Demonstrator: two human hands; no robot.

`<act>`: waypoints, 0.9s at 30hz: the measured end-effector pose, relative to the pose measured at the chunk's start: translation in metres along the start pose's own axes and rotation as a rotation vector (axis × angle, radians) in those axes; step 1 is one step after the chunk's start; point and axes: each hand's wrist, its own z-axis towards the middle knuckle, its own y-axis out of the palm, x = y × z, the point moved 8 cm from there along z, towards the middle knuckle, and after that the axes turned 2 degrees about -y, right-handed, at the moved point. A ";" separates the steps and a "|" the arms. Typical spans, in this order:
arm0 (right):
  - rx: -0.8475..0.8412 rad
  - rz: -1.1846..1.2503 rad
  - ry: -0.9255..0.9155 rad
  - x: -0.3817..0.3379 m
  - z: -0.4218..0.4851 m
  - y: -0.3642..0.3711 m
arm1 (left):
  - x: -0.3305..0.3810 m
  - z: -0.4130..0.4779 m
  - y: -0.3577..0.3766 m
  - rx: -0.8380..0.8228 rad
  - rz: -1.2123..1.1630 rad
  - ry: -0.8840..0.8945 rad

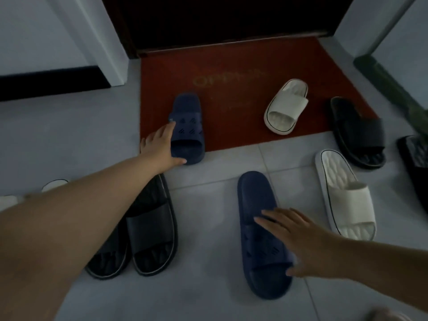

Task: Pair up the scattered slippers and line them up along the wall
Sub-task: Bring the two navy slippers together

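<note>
At the far left, behind the left forearm, a pale slipper (pixel 54 183) peeks out, mostly hidden. Directly under that forearm, near its wrist, two black slippers (pixel 143 230) lie side by side, touching, on the grey tiled floor (pixel 203 295). The left hand (pixel 159 147) reaches forward with fingers spread and lies against the left side of the far navy slipper (pixel 188 128), thumb touching the sole's near corner; the fingers are open around its edge and have not closed on it. That slipper sits on the near left corner of the red doormat (pixel 231 89), its near end overhanging onto the tiles. To the right and nearer the camera, the near navy slipper (pixel 259 214) lies on the tiles, well apart from its partner. The right hand (pixel 298 244) rests palm down over its strap, fingers splayed across the top and thumb at the strap's near edge; the hand is open, pressing rather than clenched. Beyond this hand, on the mat, sits a white slipper (pixel 286 107); just to the hand's right lies a second white slipper (pixel 345 198) on the tiles. Further right, a black slipper (pixel 356 133) straddles the mat's corner, and another dark slipper (pixel 414 158) is cut off by the frame edge.
</note>
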 end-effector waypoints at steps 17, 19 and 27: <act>0.195 0.904 -0.154 0.081 0.058 -0.017 | 0.067 -0.005 0.052 -0.281 0.256 -0.101; 0.256 0.883 -0.164 0.092 0.065 -0.033 | 0.075 -0.044 0.069 -0.304 0.239 -0.135; 0.273 0.823 -0.273 0.080 0.077 -0.050 | 0.086 -0.109 0.094 -0.328 0.495 0.005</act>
